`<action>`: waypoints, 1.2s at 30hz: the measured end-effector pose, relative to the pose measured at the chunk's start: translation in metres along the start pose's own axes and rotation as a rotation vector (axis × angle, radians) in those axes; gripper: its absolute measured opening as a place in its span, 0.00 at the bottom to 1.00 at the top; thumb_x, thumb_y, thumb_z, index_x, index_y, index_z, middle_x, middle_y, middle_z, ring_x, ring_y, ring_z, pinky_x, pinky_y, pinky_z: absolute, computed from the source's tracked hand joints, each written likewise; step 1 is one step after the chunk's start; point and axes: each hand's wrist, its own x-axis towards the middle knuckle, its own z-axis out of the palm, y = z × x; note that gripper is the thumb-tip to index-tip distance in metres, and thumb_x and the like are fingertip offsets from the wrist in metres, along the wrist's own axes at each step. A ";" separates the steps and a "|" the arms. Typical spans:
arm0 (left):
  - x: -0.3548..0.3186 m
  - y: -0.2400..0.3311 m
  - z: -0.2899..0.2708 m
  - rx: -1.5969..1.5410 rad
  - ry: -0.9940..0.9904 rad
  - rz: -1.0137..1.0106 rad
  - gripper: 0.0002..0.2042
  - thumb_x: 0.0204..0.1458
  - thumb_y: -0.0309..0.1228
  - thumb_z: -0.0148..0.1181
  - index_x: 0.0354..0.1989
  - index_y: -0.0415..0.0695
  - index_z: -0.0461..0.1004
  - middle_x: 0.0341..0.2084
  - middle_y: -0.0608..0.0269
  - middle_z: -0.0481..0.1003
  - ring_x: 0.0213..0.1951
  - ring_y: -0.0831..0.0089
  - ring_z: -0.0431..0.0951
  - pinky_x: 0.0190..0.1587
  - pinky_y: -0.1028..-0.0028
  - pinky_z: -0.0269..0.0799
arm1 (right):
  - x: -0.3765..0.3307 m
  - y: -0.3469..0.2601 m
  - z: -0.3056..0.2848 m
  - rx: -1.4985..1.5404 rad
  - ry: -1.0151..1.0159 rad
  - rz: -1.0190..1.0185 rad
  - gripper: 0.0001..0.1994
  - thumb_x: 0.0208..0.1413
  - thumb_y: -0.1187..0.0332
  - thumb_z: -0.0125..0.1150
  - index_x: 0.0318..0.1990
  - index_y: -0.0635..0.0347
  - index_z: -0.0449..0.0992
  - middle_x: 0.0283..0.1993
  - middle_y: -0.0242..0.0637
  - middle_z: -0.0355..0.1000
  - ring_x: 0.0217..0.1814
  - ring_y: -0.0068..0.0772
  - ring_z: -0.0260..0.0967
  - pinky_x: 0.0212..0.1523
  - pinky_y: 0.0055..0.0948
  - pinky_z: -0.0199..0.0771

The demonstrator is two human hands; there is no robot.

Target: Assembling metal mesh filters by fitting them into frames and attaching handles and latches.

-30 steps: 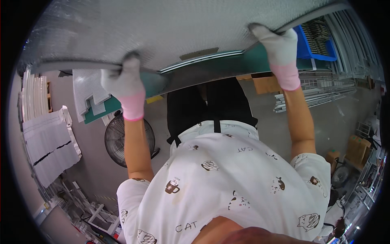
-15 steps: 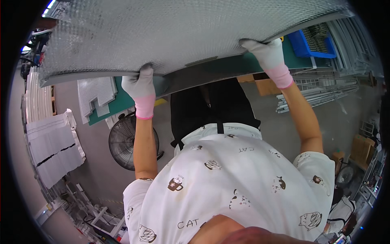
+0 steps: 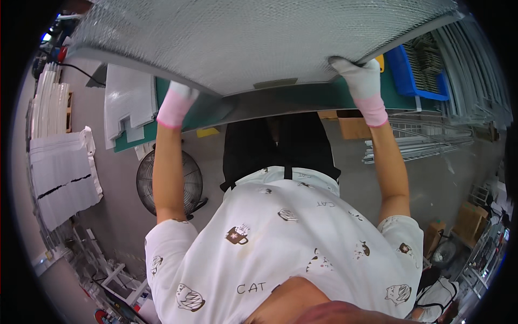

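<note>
A large flat panel (image 3: 237,43) with a silvery, bubble-textured face and a grey frame edge is held tilted over the bench. My right hand (image 3: 357,75), in a white glove with a pink cuff, grips its near edge at the right, thumb on the textured face. Gloved the same way, my left hand (image 3: 182,93) is at the near edge on the left. Its fingers are hidden behind the frame there. Below the panel runs the green bench top (image 3: 337,100).
A blue bin (image 3: 402,70) of stacked small parts stands right on the bench, near long grey strips (image 3: 469,75). White textured sheets (image 3: 127,94) lie at the left. On the floor are a black fan (image 3: 172,181), metal bars (image 3: 415,140) and a cardboard box (image 3: 353,128).
My left hand has moved left and its thumb has left the panel's face, passing behind the frame. The panel's left end has swung up and away. My right hand keeps its grip.
</note>
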 end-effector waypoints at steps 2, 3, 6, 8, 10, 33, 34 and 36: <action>0.002 0.019 -0.006 -0.214 -0.317 -0.205 0.17 0.50 0.24 0.53 0.51 0.42 0.70 0.44 0.54 0.72 0.48 0.60 0.70 0.52 0.69 0.65 | 0.002 0.006 -0.003 -0.063 -0.108 0.054 0.11 0.45 0.76 0.67 0.39 0.65 0.79 0.36 0.34 0.77 0.37 0.22 0.72 0.40 0.22 0.72; -0.001 0.029 -0.014 -0.431 -0.490 -0.473 0.15 0.50 0.24 0.53 0.48 0.42 0.72 0.39 0.55 0.74 0.44 0.62 0.73 0.48 0.69 0.67 | 0.001 0.019 -0.008 -0.048 -0.167 0.070 0.12 0.44 0.76 0.68 0.39 0.64 0.78 0.36 0.33 0.77 0.38 0.23 0.72 0.41 0.24 0.72; 0.035 0.063 -0.036 -0.476 -0.730 -0.705 0.08 0.50 0.28 0.58 0.38 0.42 0.77 0.32 0.61 0.76 0.35 0.73 0.74 0.39 0.72 0.69 | 0.002 0.040 -0.019 -0.316 -0.284 0.036 0.13 0.42 0.75 0.69 0.39 0.65 0.78 0.36 0.34 0.77 0.39 0.24 0.72 0.42 0.25 0.72; 0.038 0.086 -0.019 -0.665 -0.284 -0.591 0.10 0.49 0.33 0.63 0.36 0.41 0.78 0.31 0.64 0.77 0.35 0.80 0.73 0.36 0.75 0.69 | 0.000 0.046 -0.020 -0.298 -0.291 0.030 0.14 0.41 0.75 0.69 0.39 0.65 0.77 0.36 0.35 0.77 0.39 0.27 0.72 0.43 0.27 0.72; 0.028 0.080 0.000 -0.807 -0.408 -0.902 0.11 0.49 0.33 0.63 0.37 0.41 0.78 0.36 0.62 0.76 0.40 0.78 0.73 0.38 0.73 0.70 | -0.003 0.047 -0.019 -0.469 -0.309 -0.077 0.12 0.42 0.73 0.69 0.37 0.65 0.77 0.38 0.37 0.75 0.41 0.32 0.71 0.45 0.29 0.71; 0.038 0.053 0.007 -0.298 -0.658 0.034 0.24 0.46 0.28 0.55 0.55 0.59 0.70 0.33 0.60 0.66 0.36 0.60 0.66 0.47 0.66 0.62 | 0.018 0.054 -0.018 -0.860 -0.679 0.137 0.21 0.42 0.55 0.68 0.40 0.60 0.79 0.43 0.42 0.71 0.45 0.36 0.71 0.47 0.27 0.72; 0.030 0.047 0.015 -0.375 -0.617 -0.024 0.22 0.46 0.27 0.55 0.53 0.58 0.72 0.32 0.60 0.67 0.37 0.61 0.67 0.46 0.68 0.63 | 0.016 0.049 -0.019 -0.849 -0.686 0.096 0.20 0.43 0.56 0.68 0.40 0.60 0.79 0.43 0.42 0.71 0.45 0.35 0.71 0.47 0.26 0.71; 0.029 0.050 0.013 -0.450 -0.588 -0.084 0.20 0.46 0.26 0.55 0.51 0.57 0.73 0.32 0.59 0.68 0.37 0.62 0.68 0.45 0.69 0.65 | 0.009 0.053 -0.020 -0.827 -0.694 0.060 0.18 0.44 0.58 0.68 0.40 0.60 0.79 0.43 0.42 0.71 0.45 0.35 0.71 0.47 0.25 0.71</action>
